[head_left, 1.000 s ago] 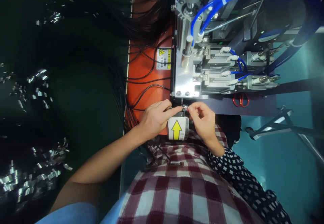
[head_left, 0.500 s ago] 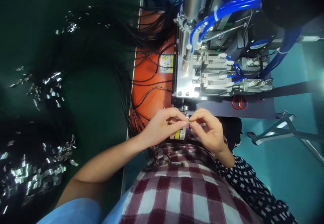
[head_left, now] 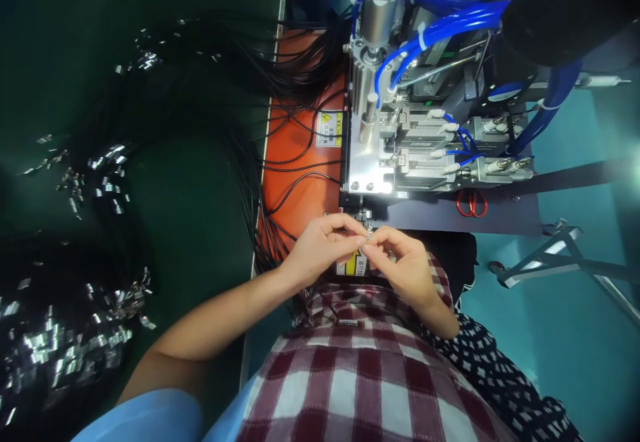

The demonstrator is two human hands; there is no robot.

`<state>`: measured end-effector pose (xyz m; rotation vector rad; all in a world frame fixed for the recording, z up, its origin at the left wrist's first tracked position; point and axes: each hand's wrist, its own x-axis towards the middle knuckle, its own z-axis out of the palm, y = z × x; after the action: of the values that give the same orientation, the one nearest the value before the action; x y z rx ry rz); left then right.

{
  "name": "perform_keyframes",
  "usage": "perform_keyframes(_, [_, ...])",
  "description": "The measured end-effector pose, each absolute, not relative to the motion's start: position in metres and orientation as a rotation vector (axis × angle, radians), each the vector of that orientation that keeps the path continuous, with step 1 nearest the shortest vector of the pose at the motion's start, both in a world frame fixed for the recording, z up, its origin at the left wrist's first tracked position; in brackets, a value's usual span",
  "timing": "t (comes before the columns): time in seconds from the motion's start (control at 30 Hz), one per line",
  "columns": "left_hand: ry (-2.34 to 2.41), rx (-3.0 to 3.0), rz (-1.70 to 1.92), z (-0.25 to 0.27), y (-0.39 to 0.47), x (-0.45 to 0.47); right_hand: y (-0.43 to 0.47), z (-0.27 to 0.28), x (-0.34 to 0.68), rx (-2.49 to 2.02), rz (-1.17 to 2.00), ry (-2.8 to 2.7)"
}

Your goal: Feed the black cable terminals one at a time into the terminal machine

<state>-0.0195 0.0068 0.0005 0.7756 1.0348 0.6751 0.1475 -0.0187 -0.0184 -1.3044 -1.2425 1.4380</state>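
My left hand (head_left: 320, 250) reaches in from the left with thumb and forefinger pinched. Its fingertips meet those of my right hand (head_left: 404, 263), which is also closed in a pinch. What they hold is tiny and mostly covered by the fingers; it looks like the thin wires of a cable end. Both hands are in front of the plaid apron (head_left: 350, 369), just short of the machine's front edge. Below the fingertips shows a yellow and white label (head_left: 354, 263). A small metal fitting (head_left: 365, 215) of the machine sits just beyond them.
The machine (head_left: 373, 155) with metal cylinders and blue air hoses (head_left: 450, 25) stands ahead. Black cables (head_left: 305, 62) cross the orange surface (head_left: 300, 195) toward the dark green table (head_left: 185, 195), where shiny connector ends (head_left: 60, 349) are heaped. Red-handled scissors (head_left: 471, 203) lie right.
My right hand has shifted slightly left and closer to my left hand, so the fingertips now touch. The greenish bit of wire seen between them before is now covered.
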Motion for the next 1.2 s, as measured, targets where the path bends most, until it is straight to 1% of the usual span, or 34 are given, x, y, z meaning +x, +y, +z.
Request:
perform_keyframes(0.5, [1.058, 0.730, 0.684, -0.001, 0.003, -0.017, -0.016, -0.020, 0.146, -1.372, 1.225, -1.318])
perform_keyframes(0.8, [1.033, 0.641, 0.733, -0.004, 0.002, -0.017, -0.018, -0.024, 0.142, -1.327, 1.530, -1.040])
perform_keyframes(1.2, [1.065, 0.724, 0.747, -0.002, 0.000, -0.016, -0.023, -0.020, 0.140, -1.319, 1.513, -1.011])
